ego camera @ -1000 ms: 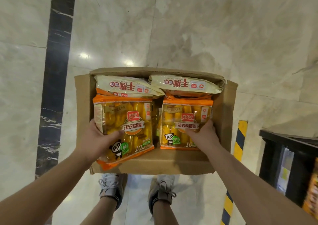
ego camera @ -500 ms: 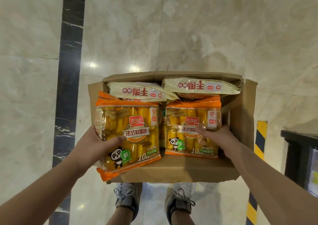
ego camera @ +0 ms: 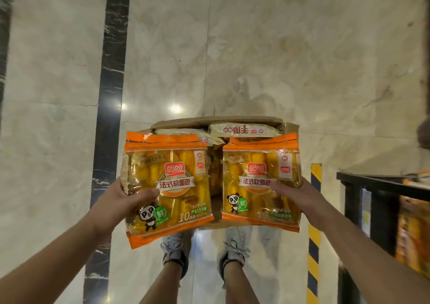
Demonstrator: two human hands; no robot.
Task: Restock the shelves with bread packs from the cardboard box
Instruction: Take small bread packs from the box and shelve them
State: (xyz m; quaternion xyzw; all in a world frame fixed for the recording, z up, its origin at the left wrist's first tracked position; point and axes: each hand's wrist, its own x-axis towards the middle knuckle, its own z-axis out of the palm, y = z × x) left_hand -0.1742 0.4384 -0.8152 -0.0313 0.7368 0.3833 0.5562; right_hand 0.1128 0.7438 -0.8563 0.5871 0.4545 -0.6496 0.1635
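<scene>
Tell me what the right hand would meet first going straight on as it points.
The right hand, gripping the right bread pack, points forward and leftward. Probably the left bread pack comes first; depth is unclear, so possibly the cardboard box instead.

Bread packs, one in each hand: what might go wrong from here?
The left hand pinches the left pack only at its edge, so the slick wrapper could slip and fall onto the cardboard box. The right pack, in the right hand, could bump the dark shelf close beside it.

Two bread packs (ego camera: 167, 182) side by side above cardboard box (ego camera: 232, 120).
</scene>
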